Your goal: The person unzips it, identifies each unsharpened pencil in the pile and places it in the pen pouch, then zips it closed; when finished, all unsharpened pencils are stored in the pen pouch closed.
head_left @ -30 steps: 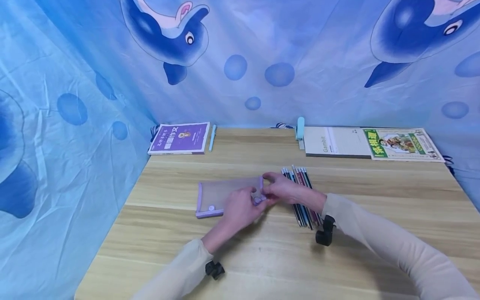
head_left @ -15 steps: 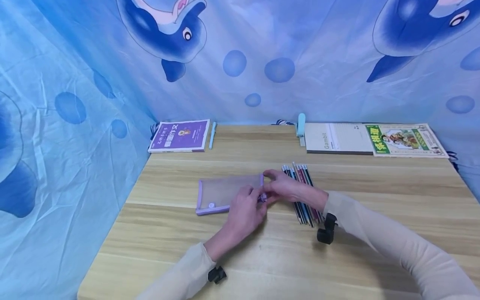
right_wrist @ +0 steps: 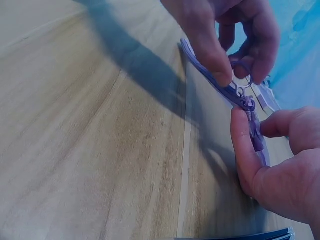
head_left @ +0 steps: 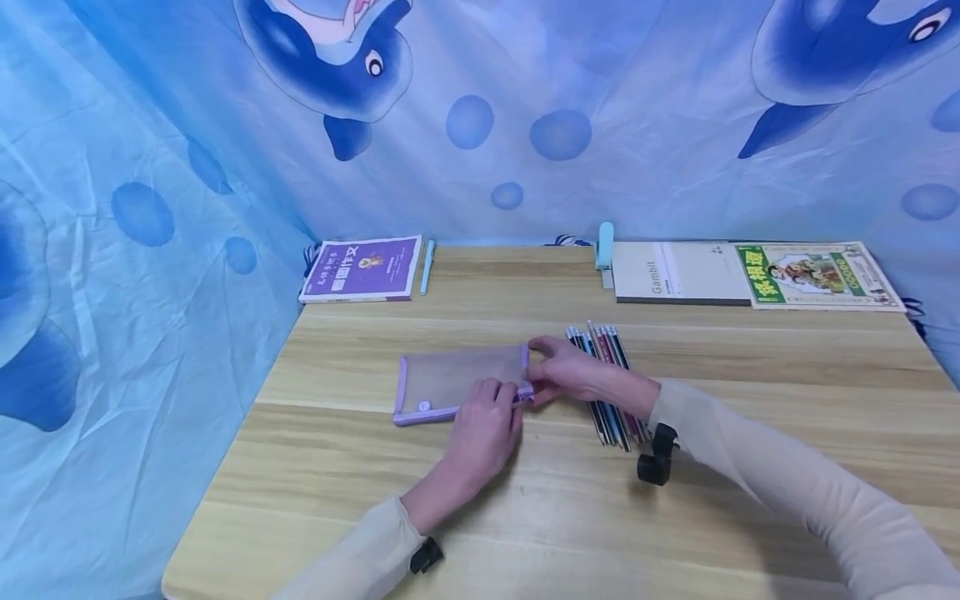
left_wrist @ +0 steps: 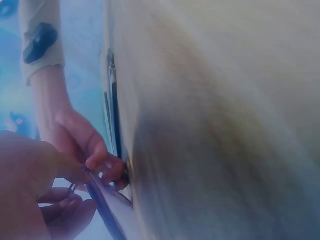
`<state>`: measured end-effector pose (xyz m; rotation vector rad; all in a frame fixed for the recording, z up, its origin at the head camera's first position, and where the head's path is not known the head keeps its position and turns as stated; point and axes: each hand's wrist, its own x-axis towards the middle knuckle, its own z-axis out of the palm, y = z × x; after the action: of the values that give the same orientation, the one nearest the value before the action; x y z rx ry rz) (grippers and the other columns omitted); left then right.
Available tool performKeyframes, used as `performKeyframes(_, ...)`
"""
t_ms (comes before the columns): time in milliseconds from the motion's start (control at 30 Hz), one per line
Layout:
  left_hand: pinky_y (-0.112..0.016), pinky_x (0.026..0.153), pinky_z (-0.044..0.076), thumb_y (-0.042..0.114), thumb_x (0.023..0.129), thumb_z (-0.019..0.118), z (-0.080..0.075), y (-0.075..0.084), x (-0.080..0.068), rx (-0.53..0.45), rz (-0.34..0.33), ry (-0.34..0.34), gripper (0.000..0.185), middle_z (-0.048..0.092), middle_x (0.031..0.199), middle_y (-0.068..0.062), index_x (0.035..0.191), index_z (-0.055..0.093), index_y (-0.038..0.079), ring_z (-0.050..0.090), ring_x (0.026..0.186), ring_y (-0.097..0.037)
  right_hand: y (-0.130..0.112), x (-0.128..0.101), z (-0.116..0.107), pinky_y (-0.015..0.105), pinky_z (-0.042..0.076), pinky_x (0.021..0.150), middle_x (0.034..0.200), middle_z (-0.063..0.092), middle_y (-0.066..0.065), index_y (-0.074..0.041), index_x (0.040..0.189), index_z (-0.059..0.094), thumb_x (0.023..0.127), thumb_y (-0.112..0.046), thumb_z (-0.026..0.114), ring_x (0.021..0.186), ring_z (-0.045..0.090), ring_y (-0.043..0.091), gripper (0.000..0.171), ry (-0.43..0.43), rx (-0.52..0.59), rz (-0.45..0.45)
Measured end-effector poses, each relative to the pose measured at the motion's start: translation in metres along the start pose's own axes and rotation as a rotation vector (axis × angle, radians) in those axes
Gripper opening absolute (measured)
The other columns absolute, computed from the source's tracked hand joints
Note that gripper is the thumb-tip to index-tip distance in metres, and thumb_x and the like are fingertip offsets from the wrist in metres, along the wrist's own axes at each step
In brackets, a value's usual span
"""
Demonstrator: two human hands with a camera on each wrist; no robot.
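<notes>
A flat, see-through pencil case (head_left: 457, 372) with purple edging lies mid-table. My right hand (head_left: 566, 368) grips its right end, thumb and fingers on either side of the purple trim, as the right wrist view shows. At the front edge, close to that corner, my left hand (head_left: 482, 427) pinches the ring-shaped zipper pull (right_wrist: 248, 103). How far the zipper is drawn is hard to tell. Under my right forearm lies a bunch of pencils (head_left: 611, 421), several of them, partly covered by the arm.
Along the back of the table lie a purple book (head_left: 367, 268), a light blue pen (head_left: 427, 267), a light blue stapler (head_left: 604, 246), a white Gambit notebook (head_left: 697, 273) and a green-and-white book (head_left: 817, 275). A blue dolphin-print curtain (head_left: 637, 192) hangs behind.
My left hand has shifted a little left and towards me, its fingers drawing away from the right hand. The right hand keeps its hold at the case's end. The head view has tilted slightly.
</notes>
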<state>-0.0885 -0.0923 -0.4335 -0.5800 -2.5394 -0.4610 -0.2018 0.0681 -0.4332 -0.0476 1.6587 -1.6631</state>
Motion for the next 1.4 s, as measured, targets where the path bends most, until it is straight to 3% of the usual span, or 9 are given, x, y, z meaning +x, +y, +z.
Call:
performKeyframes(267,-0.031,0.067,0.057,0.003,0.078,0.08,0.002,-0.007,0.0,0.001,0.022,0.009,0.024,0.065,0.09,-0.011,0.099,0.07,0.0,0.06,0.079,-0.024,0.001,-0.009,0.002,0.038,0.057,0.087,0.118,0.058,0.03,0.002,0.157,-0.003,0.086,0.008,0.062,0.092,0.067,0.03,0.096,-0.061,-0.06,-0.038)
performKeyframes(600,-0.027,0.067,0.056,0.003,0.072,0.083,0.001,-0.017,-0.002,-0.078,-0.039,-0.03,0.022,0.066,0.084,-0.007,0.091,0.072,0.003,0.06,0.076,-0.02,0.005,-0.012,0.003,0.035,0.057,0.087,0.12,0.053,0.026,-0.002,0.159,0.004,0.088,0.009,0.061,0.094,0.064,0.029,0.092,-0.064,-0.167,-0.096)
performKeyframes(767,-0.027,0.066,0.057,0.003,0.07,0.085,-0.004,-0.029,-0.008,-0.114,-0.07,-0.011,0.021,0.066,0.081,-0.006,0.087,0.073,0.004,0.061,0.071,-0.019,0.004,-0.014,0.001,0.037,0.057,0.086,0.122,0.051,0.025,-0.004,0.16,0.005,0.085,0.007,0.064,0.093,0.063,0.03,0.096,-0.07,-0.21,-0.093)
performKeyframes(933,-0.033,0.072,0.059,0.004,0.07,0.085,-0.018,-0.046,-0.018,-0.082,-0.097,-0.02,0.019,0.066,0.083,-0.009,0.085,0.074,0.004,0.063,0.076,-0.024,0.003,-0.015,-0.001,0.039,0.057,0.087,0.125,0.046,0.024,-0.004,0.16,0.005,0.082,0.01,0.066,0.096,0.061,0.033,0.1,-0.078,-0.217,-0.081)
performKeyframes(1000,-0.042,0.088,0.056,0.002,0.069,0.086,-0.025,-0.056,-0.023,-0.07,-0.103,-0.023,0.021,0.067,0.084,-0.01,0.086,0.074,0.003,0.064,0.077,-0.026,0.003,-0.015,-0.003,0.039,0.056,0.088,0.127,0.043,0.025,-0.003,0.159,0.004,0.081,0.01,0.065,0.1,0.059,0.034,0.1,-0.094,-0.214,-0.082)
performKeyframes(1167,-0.037,0.077,0.06,-0.004,0.064,0.086,-0.045,-0.084,-0.039,-0.003,-0.128,0.026,0.028,0.066,0.081,-0.014,0.09,0.076,-0.003,0.063,0.068,-0.026,0.002,-0.018,-0.013,0.038,0.056,0.09,0.132,0.04,0.024,-0.002,0.159,0.007,0.081,0.008,0.066,0.116,0.053,0.034,0.099,-0.088,-0.235,-0.079)
performKeyframes(1233,-0.03,0.056,0.057,-0.006,0.061,0.085,-0.053,-0.095,-0.047,0.027,-0.152,0.048,0.029,0.065,0.079,-0.015,0.089,0.076,-0.002,0.06,0.065,-0.024,0.002,-0.019,-0.017,0.038,0.056,0.09,0.133,0.038,0.023,-0.003,0.159,0.009,0.08,0.008,0.066,0.121,0.049,0.034,0.098,-0.075,-0.243,-0.075)
performKeyframes(1400,-0.035,0.054,0.058,-0.009,0.06,0.085,-0.067,-0.115,-0.059,0.051,-0.189,0.072,0.026,0.066,0.076,-0.016,0.081,0.074,0.001,0.06,0.062,-0.026,-0.002,-0.019,-0.022,0.038,0.054,0.091,0.138,0.035,0.022,-0.005,0.16,0.01,0.082,0.006,0.066,0.131,0.041,0.037,0.097,-0.067,-0.27,-0.081)
